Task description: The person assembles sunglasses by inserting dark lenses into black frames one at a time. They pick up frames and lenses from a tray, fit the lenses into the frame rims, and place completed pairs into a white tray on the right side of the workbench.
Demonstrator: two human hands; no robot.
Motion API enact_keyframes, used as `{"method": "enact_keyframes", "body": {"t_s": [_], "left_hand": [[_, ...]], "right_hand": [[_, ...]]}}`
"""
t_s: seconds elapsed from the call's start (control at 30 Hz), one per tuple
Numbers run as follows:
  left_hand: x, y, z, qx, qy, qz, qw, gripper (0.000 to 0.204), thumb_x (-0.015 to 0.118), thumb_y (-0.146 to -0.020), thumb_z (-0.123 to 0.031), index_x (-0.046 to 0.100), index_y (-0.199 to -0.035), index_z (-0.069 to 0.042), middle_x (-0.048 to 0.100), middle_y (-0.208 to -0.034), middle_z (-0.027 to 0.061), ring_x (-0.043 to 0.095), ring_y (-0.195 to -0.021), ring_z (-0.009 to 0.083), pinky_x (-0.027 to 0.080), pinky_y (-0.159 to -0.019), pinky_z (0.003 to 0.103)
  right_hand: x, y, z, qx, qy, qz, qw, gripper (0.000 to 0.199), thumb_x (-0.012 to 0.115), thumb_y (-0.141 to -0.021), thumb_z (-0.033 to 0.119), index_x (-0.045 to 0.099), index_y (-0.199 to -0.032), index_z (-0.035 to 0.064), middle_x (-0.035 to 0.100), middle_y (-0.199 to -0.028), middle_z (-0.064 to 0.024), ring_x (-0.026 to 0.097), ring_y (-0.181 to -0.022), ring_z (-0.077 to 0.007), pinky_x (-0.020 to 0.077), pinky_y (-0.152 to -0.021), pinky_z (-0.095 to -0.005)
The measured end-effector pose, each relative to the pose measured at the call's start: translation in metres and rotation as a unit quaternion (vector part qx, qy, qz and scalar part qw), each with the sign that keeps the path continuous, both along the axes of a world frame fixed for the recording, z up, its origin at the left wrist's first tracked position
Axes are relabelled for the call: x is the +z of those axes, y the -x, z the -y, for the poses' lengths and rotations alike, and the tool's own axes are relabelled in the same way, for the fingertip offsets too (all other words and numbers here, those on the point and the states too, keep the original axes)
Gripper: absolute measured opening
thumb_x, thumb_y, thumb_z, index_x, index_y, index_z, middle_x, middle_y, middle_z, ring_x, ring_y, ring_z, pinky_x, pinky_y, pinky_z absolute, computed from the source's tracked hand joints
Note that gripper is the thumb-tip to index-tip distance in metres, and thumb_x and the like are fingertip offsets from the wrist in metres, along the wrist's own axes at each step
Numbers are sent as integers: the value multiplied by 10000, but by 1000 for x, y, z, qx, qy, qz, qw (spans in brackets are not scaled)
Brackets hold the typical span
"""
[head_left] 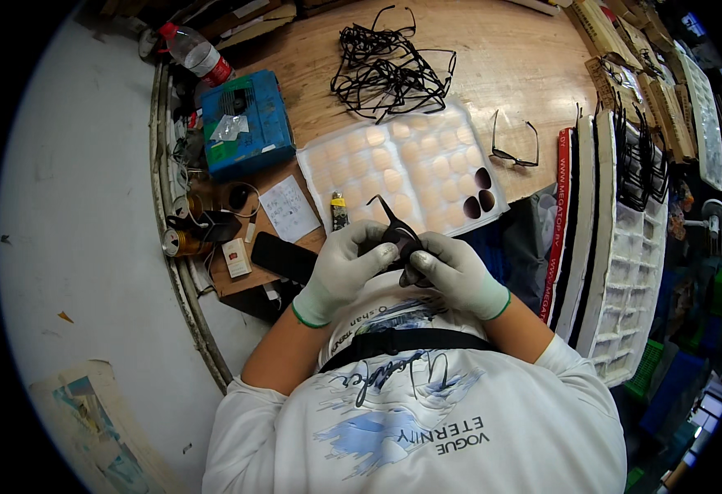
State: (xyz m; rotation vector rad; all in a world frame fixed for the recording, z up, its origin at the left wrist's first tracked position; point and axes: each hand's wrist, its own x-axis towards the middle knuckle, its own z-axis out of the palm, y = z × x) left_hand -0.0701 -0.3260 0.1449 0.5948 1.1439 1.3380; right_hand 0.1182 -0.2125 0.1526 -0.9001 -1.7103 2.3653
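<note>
Both my hands wear pale gloves with green cuffs and meet in front of my chest. Between them is a dark glasses frame [400, 235], one temple arm sticking up and to the left. My left hand [351, 257] pinches its left side, thumb on the front. My right hand [453, 268] grips the other side, fingertips dark with dirt. Just beyond lies a white sheet of lenses [353, 169] in rows, with several loose dark lenses [482, 179] at its right. A yellow-and-black lighter [339, 212] rests near my left hand.
A tangled pile of black frames [390, 70] lies at the back, and one pair of sunglasses [516, 156] to the right. On the left are a blue box [247, 123], a bottle [196, 56] and a black phone [284, 258]. White trays [624, 272] stand at right.
</note>
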Motion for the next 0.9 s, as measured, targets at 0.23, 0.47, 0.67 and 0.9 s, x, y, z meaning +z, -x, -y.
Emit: {"method": "enact_keyframes", "body": {"t_s": [0.23, 0.47, 0.67, 0.9], "left_hand": [[-1, -2, 5, -5, -16, -45, 999, 226, 651, -991, -72, 661, -1181, 50, 718, -1074, 79, 662, -991, 126, 541, -923, 295], [1, -9, 7, -10, -34, -41, 999, 185, 669, -941, -45, 688, -1100, 47, 701, -1011, 57, 633, -927, 100, 513, -836, 273], [25, 17, 9, -168, -56, -115, 977, 151, 724, -864, -99, 696, -907, 43, 609, -739, -13, 550, -709, 56, 436, -632, 236], [8, 2, 13, -69, -43, -80, 993, 178, 680, -936, -85, 705, -1049, 49, 688, -939, 29, 603, -840, 85, 482, -738, 261]], "right_hand": [[12, 0, 6, 14, -179, 35, 983, 204, 554, -1034, 107, 650, -1116, -53, 690, -842, -49, 621, -785, -96, 519, -750, -265], [22, -4, -6, 37, -127, 23, 991, 204, 570, -1017, 121, 663, -1074, -51, 703, -810, -88, 654, -759, -138, 527, -740, -300], [35, -13, -26, 207, -154, 14, 966, 255, 660, -948, 168, 690, -1076, -51, 703, -853, -145, 661, -802, -190, 524, -776, -348], [31, -7, -11, 82, -187, 20, 979, 196, 612, -997, 139, 682, -1036, -40, 713, -814, -132, 684, -751, -203, 535, -736, -327]]}}
